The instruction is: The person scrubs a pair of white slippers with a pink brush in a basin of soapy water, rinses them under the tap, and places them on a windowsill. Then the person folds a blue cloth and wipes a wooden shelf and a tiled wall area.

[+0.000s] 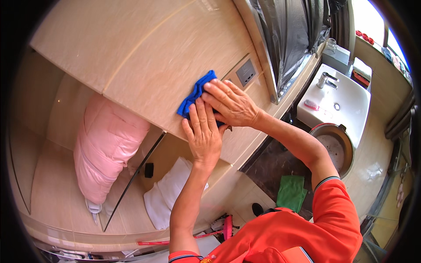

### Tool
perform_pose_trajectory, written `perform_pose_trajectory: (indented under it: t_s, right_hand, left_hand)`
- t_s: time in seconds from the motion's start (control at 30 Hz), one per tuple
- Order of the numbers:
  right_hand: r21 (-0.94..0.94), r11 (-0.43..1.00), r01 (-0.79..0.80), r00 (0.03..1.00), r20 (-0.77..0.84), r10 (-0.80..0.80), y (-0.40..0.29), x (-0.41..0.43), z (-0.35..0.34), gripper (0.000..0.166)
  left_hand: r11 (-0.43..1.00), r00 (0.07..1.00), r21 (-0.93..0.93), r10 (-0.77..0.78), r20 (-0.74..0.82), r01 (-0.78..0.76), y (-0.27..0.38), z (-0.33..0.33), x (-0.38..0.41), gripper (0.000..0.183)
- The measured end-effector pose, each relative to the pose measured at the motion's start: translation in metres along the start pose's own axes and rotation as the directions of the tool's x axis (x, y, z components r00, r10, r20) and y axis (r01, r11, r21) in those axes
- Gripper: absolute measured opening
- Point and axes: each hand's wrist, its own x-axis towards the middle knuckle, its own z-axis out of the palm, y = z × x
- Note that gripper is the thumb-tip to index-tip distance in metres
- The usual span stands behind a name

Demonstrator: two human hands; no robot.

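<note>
Both of my palms lie flat against a beige tiled wall panel (144,65) with a blue cloth (196,90) pressed beneath them. My left hand (204,134) covers the cloth's lower part, fingers stretched along it. Overlapping the cloth's right side is my right hand (233,103), its fingertips close to those of the left. Part of the cloth is hidden under the hands. Just above my right hand, a grey socket plate (246,72) is set into the panel.
A pink puffy bundle (110,148) and folded white cloth (169,190) occupy the recess below the panel. At right are a white washbasin (350,92) with a tap (327,81), a basin of cloudy water (332,151) and a green cloth (291,192). A pink brush (227,227) lies low down.
</note>
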Motion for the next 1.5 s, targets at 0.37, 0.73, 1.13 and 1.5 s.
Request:
perform_pose_trajectory:
  t_s: [0.37, 0.73, 1.13, 1.5]
  right_hand:
    - [-0.121, 0.987, -0.105, 0.989, 0.089, 0.116, 0.075, -0.010, -0.035, 0.065]
    - [-0.160, 0.942, -0.295, 0.955, -0.021, 0.296, 0.078, -0.023, -0.040, 0.058]
    - [-0.011, 0.830, -0.557, 0.828, -0.093, 0.554, 0.041, -0.101, 0.007, 0.064]
    - [-0.022, 0.832, -0.555, 0.831, 0.030, 0.555, -0.022, -0.114, 0.021, 0.074]
  left_hand:
    - [0.987, 0.989, -0.061, 0.147, -0.006, -0.147, 0.034, 0.000, 0.073, 0.091]
    - [0.955, 0.968, 0.160, 0.251, 0.017, -0.250, 0.063, 0.021, 0.109, 0.082]
    - [0.814, 0.899, 0.380, 0.395, 0.191, -0.439, 0.079, 0.050, 0.067, 0.069]
    - [0.931, 0.933, 0.144, 0.307, 0.186, -0.335, 0.048, 0.050, -0.011, 0.068]
